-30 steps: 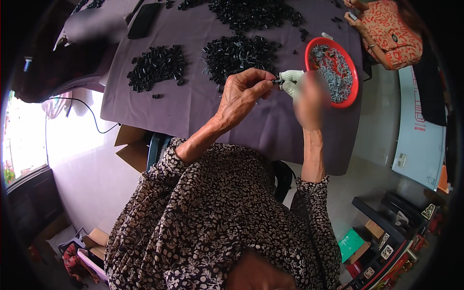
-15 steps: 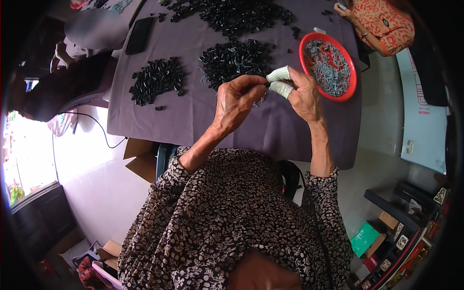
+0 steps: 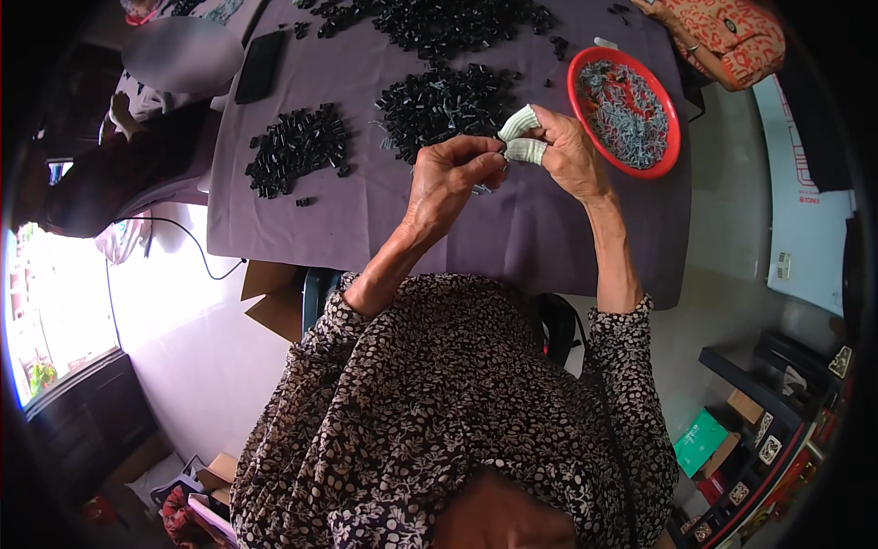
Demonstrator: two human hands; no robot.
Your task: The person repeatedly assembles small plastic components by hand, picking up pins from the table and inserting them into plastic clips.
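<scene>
My left hand (image 3: 450, 181) pinches a small black piece (image 3: 501, 147) between thumb and fingertips. From the other side my right hand (image 3: 565, 154) meets it, thumb and forefinger wearing white knitted finger covers (image 3: 523, 121) and closed on the same piece. Fingertips hide most of it, so its exact kind cannot be told. Just beyond the hands lies a heap of small black plastic pieces (image 3: 439, 101) with grey bits among them. To its left is a smaller pile of black pieces (image 3: 297, 151). A red oval basin (image 3: 676, 146) holding thin grey scraps (image 3: 626, 114) stands right of my right hand.
A larger black heap (image 3: 439, 23) lies farther back on the purple-grey tablecloth (image 3: 366, 220). A dark phone-like slab (image 3: 260, 67) rests at the left. Other people sit at the left and at the far right, one in an orange patterned top (image 3: 732, 37).
My hands stay together at the small piece, with the right fingers shifting slightly around it. The view has tilted a little. The person at the far right has moved an arm slightly.
</scene>
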